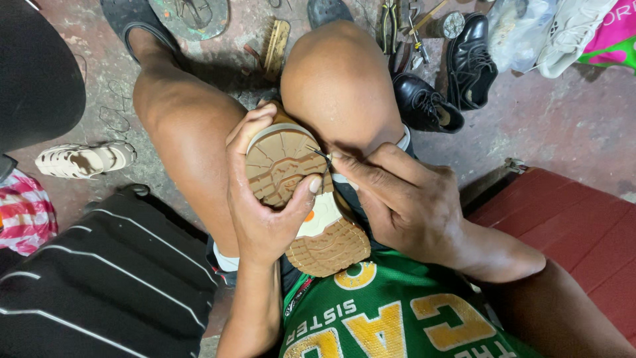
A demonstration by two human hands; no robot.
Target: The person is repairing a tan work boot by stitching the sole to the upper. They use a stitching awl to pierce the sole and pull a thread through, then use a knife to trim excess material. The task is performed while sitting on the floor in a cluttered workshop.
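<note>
A shoe (291,172) lies sole-up between my knees, its tan lugged sole facing me with a white and orange patch mid-sole. My left hand (262,199) wraps around the front of the shoe, thumb pressed across the sole. My right hand (397,199) pinches a thin dark needle (319,153) whose tip touches the sole's edge near the toe. Thread on the needle is too fine to make out.
On the concrete floor lie a pair of black leather shoes (450,79), a white sandal (86,159), pliers and small tools (397,30), a brush (275,43), a white sneaker (570,33). A red bench (570,225) is at my right, a black striped bag (112,272) at left.
</note>
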